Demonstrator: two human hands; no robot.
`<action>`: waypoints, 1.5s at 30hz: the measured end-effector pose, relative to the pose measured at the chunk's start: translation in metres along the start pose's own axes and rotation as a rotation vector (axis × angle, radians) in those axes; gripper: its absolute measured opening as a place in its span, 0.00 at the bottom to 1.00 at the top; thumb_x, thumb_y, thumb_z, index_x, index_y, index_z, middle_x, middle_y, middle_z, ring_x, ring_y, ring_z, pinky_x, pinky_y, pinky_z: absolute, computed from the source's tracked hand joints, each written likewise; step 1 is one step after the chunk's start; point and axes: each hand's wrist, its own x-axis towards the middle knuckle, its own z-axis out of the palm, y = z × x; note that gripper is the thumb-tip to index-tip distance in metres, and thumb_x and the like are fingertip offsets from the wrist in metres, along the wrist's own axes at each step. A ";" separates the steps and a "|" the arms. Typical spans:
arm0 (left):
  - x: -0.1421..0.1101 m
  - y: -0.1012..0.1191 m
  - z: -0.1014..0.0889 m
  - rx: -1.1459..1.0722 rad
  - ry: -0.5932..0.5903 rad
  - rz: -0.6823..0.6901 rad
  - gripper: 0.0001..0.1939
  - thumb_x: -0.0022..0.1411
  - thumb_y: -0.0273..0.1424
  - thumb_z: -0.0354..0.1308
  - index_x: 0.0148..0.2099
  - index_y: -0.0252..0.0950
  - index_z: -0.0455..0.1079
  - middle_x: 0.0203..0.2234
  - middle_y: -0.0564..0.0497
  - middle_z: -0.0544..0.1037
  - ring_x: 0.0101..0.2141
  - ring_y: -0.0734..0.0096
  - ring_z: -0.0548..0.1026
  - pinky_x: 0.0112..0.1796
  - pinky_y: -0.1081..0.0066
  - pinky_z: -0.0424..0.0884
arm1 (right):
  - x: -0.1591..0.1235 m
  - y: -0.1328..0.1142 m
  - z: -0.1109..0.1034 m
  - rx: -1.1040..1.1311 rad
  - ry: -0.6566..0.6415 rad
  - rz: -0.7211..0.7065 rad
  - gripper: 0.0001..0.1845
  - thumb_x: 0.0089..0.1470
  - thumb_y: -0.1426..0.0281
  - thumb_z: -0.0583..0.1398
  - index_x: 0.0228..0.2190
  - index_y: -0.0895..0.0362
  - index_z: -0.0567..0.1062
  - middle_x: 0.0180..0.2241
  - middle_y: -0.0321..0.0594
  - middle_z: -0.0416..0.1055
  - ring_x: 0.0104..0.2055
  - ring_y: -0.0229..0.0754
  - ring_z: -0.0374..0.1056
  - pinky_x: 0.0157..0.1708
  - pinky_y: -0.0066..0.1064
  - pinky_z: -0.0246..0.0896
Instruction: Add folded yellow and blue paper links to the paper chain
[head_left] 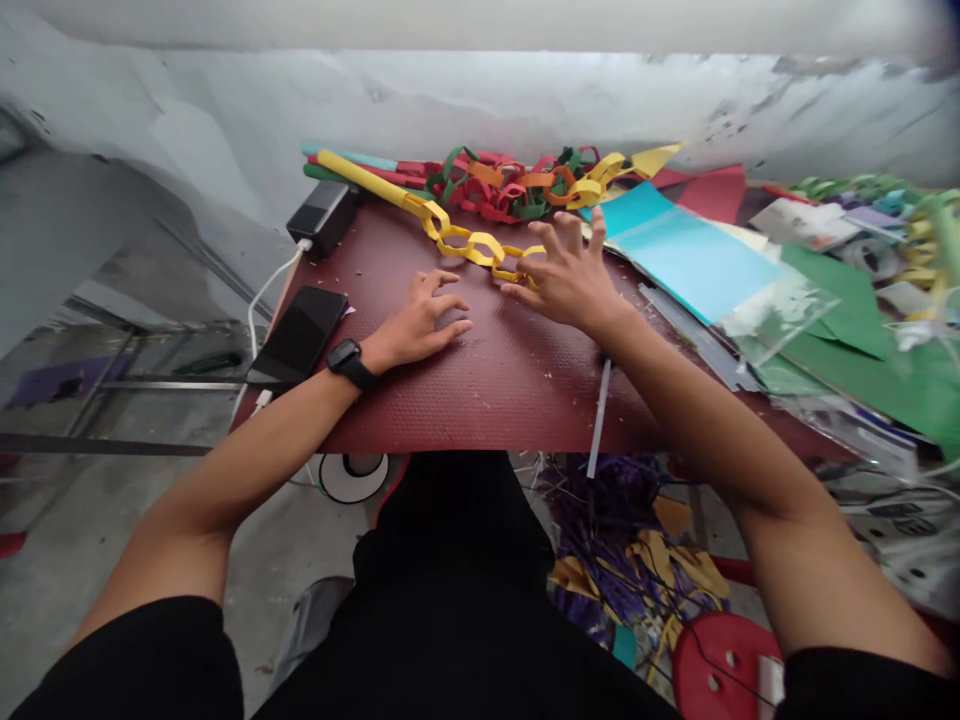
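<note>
A yellow paper chain (484,246) lies across the dark red tabletop (480,390), running from a rolled yellow paper tube (367,180) to my right hand. My right hand (570,275) is spread over the chain's right end, fingers apart; whether its thumb or fingertips touch the last links I cannot tell. Nearer to me on the left, my left hand (424,320) rests on the tabletop with loosely bent, parted fingers and nothing in it. A black watch (351,364) is on that wrist. Behind the yellow chain sits a heap of red, green and orange paper chains (517,190).
At the left edge are a black phone (300,335) and a dark box-shaped device (322,215) with a white cable. Blue paper sheets (675,245) and green sheets (847,300) lie right. A thin grey stick (599,420) overhangs the front edge. Paper scraps (600,530) litter the floor.
</note>
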 end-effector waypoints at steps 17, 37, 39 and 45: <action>0.002 0.004 0.004 -0.020 -0.012 0.033 0.15 0.79 0.39 0.67 0.59 0.37 0.85 0.70 0.34 0.71 0.70 0.38 0.70 0.75 0.32 0.63 | 0.028 -0.027 0.000 -0.005 0.074 0.111 0.40 0.74 0.45 0.51 0.78 0.44 0.69 0.82 0.51 0.58 0.81 0.79 0.45 0.77 0.88 0.31; 0.001 0.012 0.002 -0.036 -0.062 0.030 0.16 0.79 0.40 0.66 0.61 0.38 0.84 0.69 0.35 0.72 0.70 0.39 0.70 0.76 0.31 0.61 | 0.101 -0.045 0.016 0.126 0.037 0.045 0.39 0.75 0.44 0.55 0.77 0.45 0.71 0.81 0.56 0.58 0.82 0.81 0.46 0.76 0.83 0.33; 0.001 0.012 0.001 -0.034 -0.060 0.025 0.15 0.80 0.39 0.66 0.61 0.38 0.84 0.68 0.35 0.72 0.71 0.40 0.69 0.76 0.32 0.61 | 0.120 -0.046 0.021 0.120 -0.043 0.045 0.36 0.74 0.45 0.58 0.72 0.49 0.76 0.80 0.59 0.58 0.81 0.84 0.47 0.75 0.85 0.34; 0.000 0.015 -0.001 -0.019 -0.077 0.028 0.17 0.80 0.41 0.65 0.61 0.37 0.84 0.68 0.34 0.72 0.69 0.41 0.71 0.75 0.33 0.63 | 0.163 -0.050 0.030 0.091 -0.064 0.077 0.36 0.74 0.46 0.59 0.70 0.55 0.76 0.74 0.63 0.64 0.75 0.82 0.55 0.70 0.82 0.47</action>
